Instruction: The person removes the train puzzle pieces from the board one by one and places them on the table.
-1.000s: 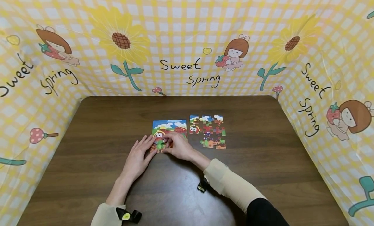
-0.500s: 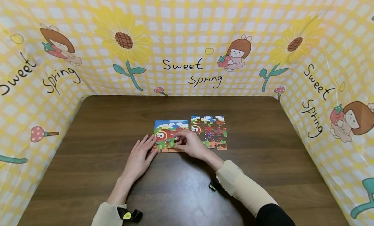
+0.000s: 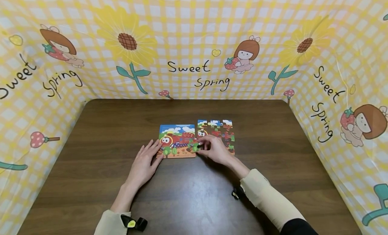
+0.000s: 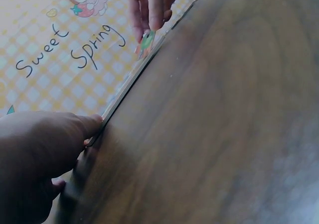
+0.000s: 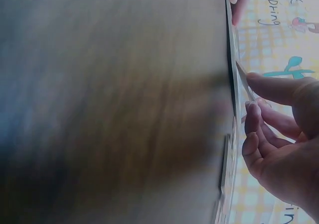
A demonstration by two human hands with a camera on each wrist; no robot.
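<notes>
A picture puzzle board (image 3: 177, 130) shows a red train under a blue sky, and it lies mid-table. My left hand (image 3: 146, 160) rests at its left edge, fingers extended and thumb along the near corner. At the board's lower right, my right hand (image 3: 214, 149) pinches a green jigsaw piece (image 3: 195, 146) between thumb and fingers. In the left wrist view the piece (image 4: 146, 39) stands tilted just over the board's edge. The right wrist view shows its thin edge (image 5: 244, 79) slanting against the board, beside my thumb.
Just right of the board, several loose jigsaw pieces (image 3: 215, 123) lie in rows, the lower ones partly behind my right hand. The brown wooden table (image 3: 121, 117) ends at a yellow checked cloth (image 3: 188, 32) along the back and sides.
My right hand has carried the green piece rightward across the board, from beside my left hand to the right edge. The left hand has stayed on the board's left edge.
</notes>
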